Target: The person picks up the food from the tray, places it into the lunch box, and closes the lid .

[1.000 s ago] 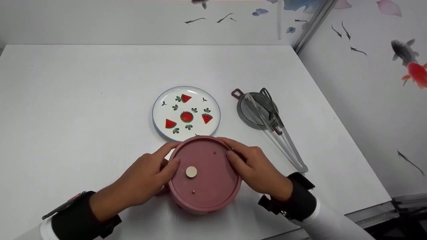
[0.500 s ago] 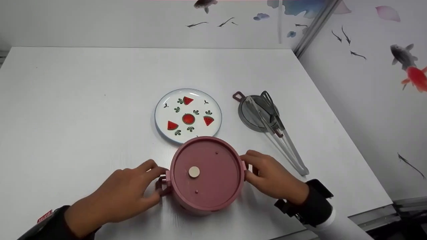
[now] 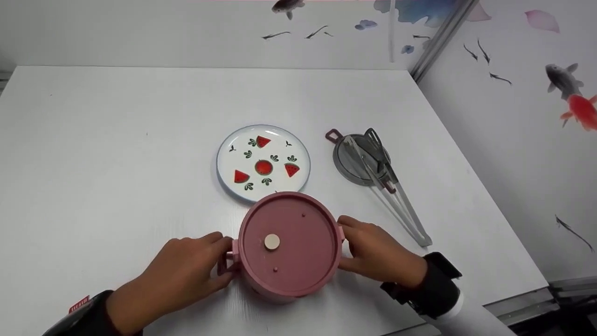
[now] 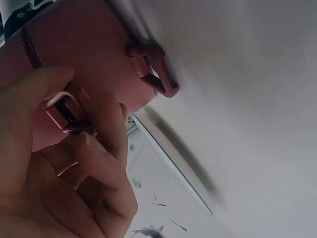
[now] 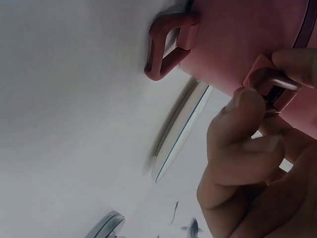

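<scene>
A pink round lidded pot (image 3: 308,252) with a cream button on its lid stands on the white table. My left hand (image 3: 182,270) is at its left side, thumb and fingers around a small side clip (image 4: 69,111). Opposite, my right hand (image 3: 385,252) pinches a matching side clip (image 5: 272,82) between thumb and fingers. Below these clips, a loop handle (image 4: 166,74) in the left wrist view and another loop handle (image 5: 158,49) in the right wrist view stick out low near the table, untouched. In the head view the fingers partly hide the clips.
Just behind the pot lies a white plate (image 3: 275,156) with watermelon pictures. To the right, metal tongs (image 3: 406,212) and dark utensils rest on a round grey strainer-like thing (image 3: 347,168) with a dark red handle. A wall bounds the table's right side.
Both hands have come down from the lid's rim to the pot's sides and closed around the side clips. The pot stays in nearly the same place; the view has shifted slightly.
</scene>
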A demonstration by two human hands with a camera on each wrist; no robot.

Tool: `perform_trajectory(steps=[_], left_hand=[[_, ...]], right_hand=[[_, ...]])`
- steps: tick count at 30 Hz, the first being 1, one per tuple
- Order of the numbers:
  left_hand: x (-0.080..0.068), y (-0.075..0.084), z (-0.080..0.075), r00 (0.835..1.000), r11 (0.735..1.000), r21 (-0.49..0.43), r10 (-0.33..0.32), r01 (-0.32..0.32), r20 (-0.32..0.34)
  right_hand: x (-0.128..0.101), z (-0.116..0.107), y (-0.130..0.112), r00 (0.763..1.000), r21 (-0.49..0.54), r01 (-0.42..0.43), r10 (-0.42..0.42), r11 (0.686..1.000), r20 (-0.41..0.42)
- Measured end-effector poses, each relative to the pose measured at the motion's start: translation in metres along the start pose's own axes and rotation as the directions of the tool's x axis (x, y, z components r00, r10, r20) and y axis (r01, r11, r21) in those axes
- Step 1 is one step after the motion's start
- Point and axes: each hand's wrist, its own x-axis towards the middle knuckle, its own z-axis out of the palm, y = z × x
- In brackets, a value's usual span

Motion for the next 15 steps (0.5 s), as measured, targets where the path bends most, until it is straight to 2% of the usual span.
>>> perform_trajectory(steps=[6, 10, 13, 15], left_hand=[[0.007, 0.002, 0.001, 1.0, 1.0, 0.003, -0.023, 0.023, 0.007], [0.008, 0.001, -0.002, 1.0, 1.0, -0.003, -0.01, 0.011, 0.021], [0.007, -0.001, -0.009, 1.0, 0.999, -0.039, -0.017, 0.018, 0.023], [0.007, -0.001, -0.014, 0.998, 0.99, -0.124, -0.063, 0.065, 0.019]], right_hand=[[0.001, -0.002, 0.004, 1.0, 0.025, 0.006, -0.007, 1.0, 0.02], [0.001, -0.002, 0.006, 0.999, 0.057, 0.027, -0.028, 0.998, 0.024], [0.0, -0.004, 0.007, 1.0, 0.132, 0.027, -0.027, 0.991, 0.001], [0.001, -0.006, 0.007, 0.999, 0.235, 0.024, -0.014, 0.972, -0.046]])
